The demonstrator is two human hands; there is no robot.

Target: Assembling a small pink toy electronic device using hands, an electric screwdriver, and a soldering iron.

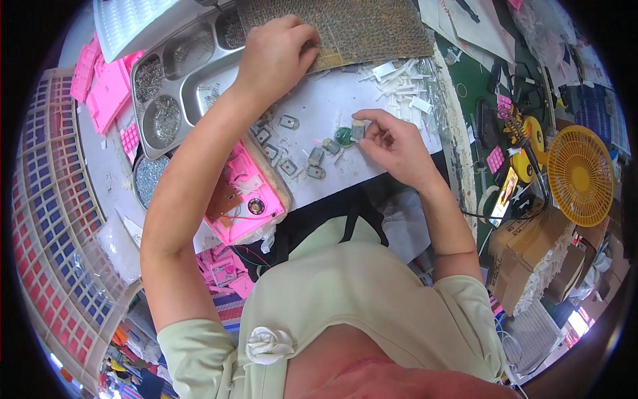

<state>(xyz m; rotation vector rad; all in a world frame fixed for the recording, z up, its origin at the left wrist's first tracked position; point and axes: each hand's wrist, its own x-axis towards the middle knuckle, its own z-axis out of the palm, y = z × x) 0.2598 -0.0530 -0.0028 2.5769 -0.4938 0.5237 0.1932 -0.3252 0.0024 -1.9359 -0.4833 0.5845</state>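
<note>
My right hand (393,143) pinches a small grey block-shaped part (358,130) between thumb and fingertips. Right beside that part is a round green disc (343,136), perhaps a small circuit board. My left hand (282,53) is curled at the near-left edge of a brown rough-textured mat (352,30); its fingertips are partly hidden, so whatever they hold is unclear. Several similar grey parts (316,157) lie loose on the white work surface (332,100) between my arms. An open pink plastic casing (239,176) with a round metal piece and red wire sits by my left forearm.
A metal compartment tray (187,123) of small metal pieces stands left, near a round tin (151,176). White plastic pieces (402,83) lie at the far right of the surface. A yellow fan (580,175), a lit phone (504,197) and a cardboard box (528,246) are farther right.
</note>
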